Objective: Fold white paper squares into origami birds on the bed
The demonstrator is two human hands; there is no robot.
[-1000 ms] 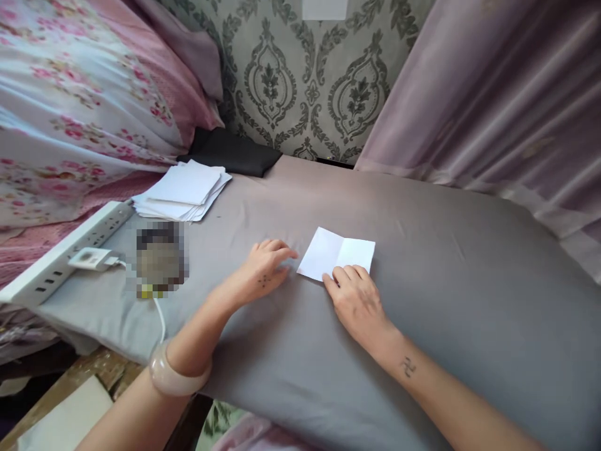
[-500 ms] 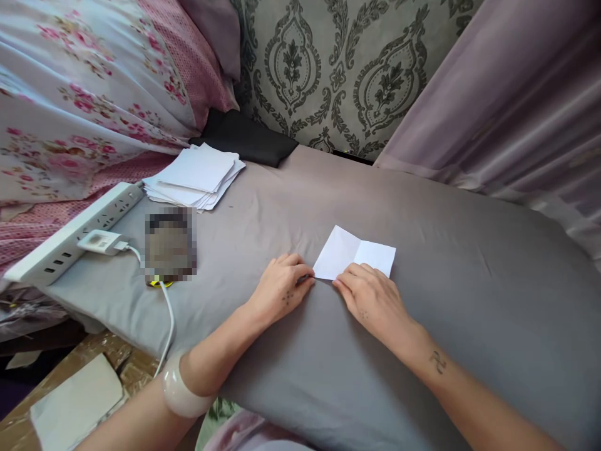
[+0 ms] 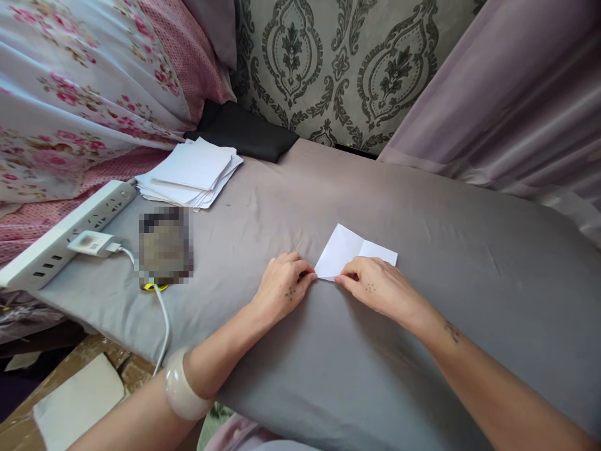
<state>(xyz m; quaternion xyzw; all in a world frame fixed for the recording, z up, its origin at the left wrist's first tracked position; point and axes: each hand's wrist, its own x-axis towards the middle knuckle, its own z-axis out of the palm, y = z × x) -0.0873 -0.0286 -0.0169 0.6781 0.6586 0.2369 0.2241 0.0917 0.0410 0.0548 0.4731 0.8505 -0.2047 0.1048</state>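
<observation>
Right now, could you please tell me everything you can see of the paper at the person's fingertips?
The paper is white, thin-looking and plain on the side that shows. A crease runs from its far edge toward the near one, dividing it into two panels. It lies on the grey cloth. The left hand pinches its left corner, and the right hand pinches its near edge, hiding its near right part.
</observation>
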